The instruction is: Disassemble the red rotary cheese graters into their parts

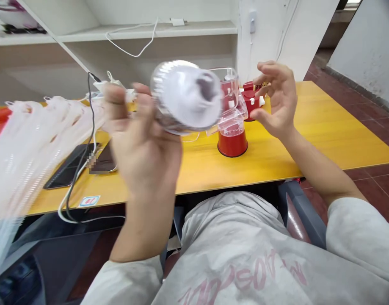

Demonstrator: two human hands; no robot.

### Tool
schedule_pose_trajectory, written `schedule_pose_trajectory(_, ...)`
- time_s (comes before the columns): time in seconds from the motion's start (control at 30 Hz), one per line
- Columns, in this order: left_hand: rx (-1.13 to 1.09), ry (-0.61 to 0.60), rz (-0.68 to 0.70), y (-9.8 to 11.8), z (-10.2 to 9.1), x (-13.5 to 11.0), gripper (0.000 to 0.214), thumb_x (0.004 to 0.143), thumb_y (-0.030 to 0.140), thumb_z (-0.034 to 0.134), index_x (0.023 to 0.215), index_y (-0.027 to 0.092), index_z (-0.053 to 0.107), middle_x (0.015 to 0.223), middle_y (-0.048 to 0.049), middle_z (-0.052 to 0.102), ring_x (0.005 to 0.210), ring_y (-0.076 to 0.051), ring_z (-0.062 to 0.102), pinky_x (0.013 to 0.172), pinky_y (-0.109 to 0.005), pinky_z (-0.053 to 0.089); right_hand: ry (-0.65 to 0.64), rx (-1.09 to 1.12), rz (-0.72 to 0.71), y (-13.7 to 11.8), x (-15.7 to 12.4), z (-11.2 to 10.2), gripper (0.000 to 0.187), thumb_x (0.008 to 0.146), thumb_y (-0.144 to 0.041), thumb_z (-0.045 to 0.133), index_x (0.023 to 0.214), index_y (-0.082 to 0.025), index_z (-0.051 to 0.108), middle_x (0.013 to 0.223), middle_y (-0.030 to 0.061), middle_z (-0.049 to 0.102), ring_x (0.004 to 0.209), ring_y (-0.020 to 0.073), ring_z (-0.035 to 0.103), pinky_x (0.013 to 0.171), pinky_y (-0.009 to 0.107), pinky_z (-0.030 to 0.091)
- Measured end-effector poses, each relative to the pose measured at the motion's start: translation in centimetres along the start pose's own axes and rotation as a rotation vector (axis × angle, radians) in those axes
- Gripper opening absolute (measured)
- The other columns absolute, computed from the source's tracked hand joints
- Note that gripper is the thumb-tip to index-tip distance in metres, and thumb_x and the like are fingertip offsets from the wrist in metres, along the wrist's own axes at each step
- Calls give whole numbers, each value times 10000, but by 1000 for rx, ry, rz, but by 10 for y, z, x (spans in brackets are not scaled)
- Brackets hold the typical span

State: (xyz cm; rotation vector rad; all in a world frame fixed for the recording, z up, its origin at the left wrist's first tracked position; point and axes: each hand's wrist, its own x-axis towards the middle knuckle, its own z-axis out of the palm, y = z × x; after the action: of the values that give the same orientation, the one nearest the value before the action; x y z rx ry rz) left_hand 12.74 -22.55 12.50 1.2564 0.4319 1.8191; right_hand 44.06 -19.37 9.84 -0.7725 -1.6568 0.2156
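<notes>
My left hand [140, 144] is raised over the table, its fingers closed around the side of a round, clear plastic cup with a white cone-shaped part [184, 99] inside. A dark hole shows at the cone's tip, and motion blurs both hand and cup. To the right, my right hand [277, 99] hovers with its fingers curved apart and nothing between them. Between the hands, a red round base [232, 144] with clear plastic pieces on top stands on the table. Behind it, partly covered by my right fingers, is another red part [249, 103] with white knobs.
The yellow table [334, 135] runs across in front of me. At left lie a black phone [69, 167], a second dark device [103, 161], cables [92, 106] and a pile of thin plastic bags [38, 140]. White shelves [197, 29] rise behind.
</notes>
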Motion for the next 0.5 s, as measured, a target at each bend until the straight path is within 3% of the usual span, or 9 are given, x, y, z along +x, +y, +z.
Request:
schedule_pose_trajectory(0.07, -65, -101, -38, -17, 26, -17, 297, 981, 258, 942, 1125, 349, 699, 1280, 59, 760, 1356, -173, 734, 1182, -314, 645, -80, -14, -52, -23, -7, 3, 1150, 687, -900, 934, 1606, -362, 499, 1717, 105, 498, 1636, 329, 591, 1336, 502, 636)
schedule_pose_trajectory(0.13, -51, -185, -89, -26, 48, -34, 241, 1042, 381, 910, 1119, 348, 684, 1314, 39, 752, 1373, -213, 738, 1191, -379, 648, -138, -9, -88, -39, -12, 10, 1188, 681, -892, 945, 1634, -351, 486, 1685, 111, 515, 1672, 354, 568, 1354, 532, 623)
schedule_pose_trajectory(0.23, -22, -242, -108, -29, 65, -50, 301, 1068, 523, 871, 1236, 372, 672, 1367, 1, 725, 1346, -267, 752, 1168, -444, 650, -58, 71, -174, -45, -9, 18, 1100, 730, -945, 855, 1599, -354, 531, 1602, 73, 561, 1602, 334, 646, 1284, 519, 661)
schedule_pose_trajectory(0.3, 15, -212, 35, -35, 62, -50, 391, 1051, 521, 888, 1352, 422, 658, 1403, -4, 702, 1218, -248, 771, 1096, -419, 654, 58, 133, -266, -42, 2, 12, 1020, 753, -964, 794, 1548, -367, 565, 1615, 24, 546, 1492, 287, 722, 1225, 479, 685)
schedule_pose_trajectory(0.33, 37, -174, 185, -41, 57, -49, 445, 1037, 510, 902, 1400, 452, 651, 1413, 2, 691, 1131, -223, 763, 1033, -388, 651, 117, 152, -299, -39, 9, 6, 982, 774, -949, 781, 1538, -372, 562, 1656, 3, 516, 1454, 266, 741, 1218, 461, 687)
schedule_pose_trajectory(0.4, 80, -78, 652, -57, 42, -46, 554, 991, 551, 931, 1460, 488, 642, 1385, 19, 675, 983, -174, 697, 871, -322, 609, 223, 179, -292, -30, 24, -15, 909, 834, -872, 791, 1543, -368, 527, 1733, -11, 464, 1464, 250, 738, 1263, 436, 668)
schedule_pose_trajectory(0.43, 129, -73, 746, -66, 33, -46, 576, 967, 554, 946, 1454, 474, 650, 1369, 13, 675, 970, -171, 669, 845, -318, 586, 259, 187, -236, -22, 31, -28, 886, 852, -823, 818, 1539, -357, 509, 1734, 1, 481, 1510, 257, 718, 1299, 425, 650)
schedule_pose_trajectory(0.5, 258, -158, 593, -85, 14, -51, 646, 936, 571, 958, 1471, 424, 627, 1401, -28, 665, 1054, -197, 674, 902, -344, 575, 338, 204, -119, -1, 41, -58, 858, 843, -783, 862, 1466, -308, 509, 1538, 42, 649, 1529, 235, 708, 1337, 402, 624)
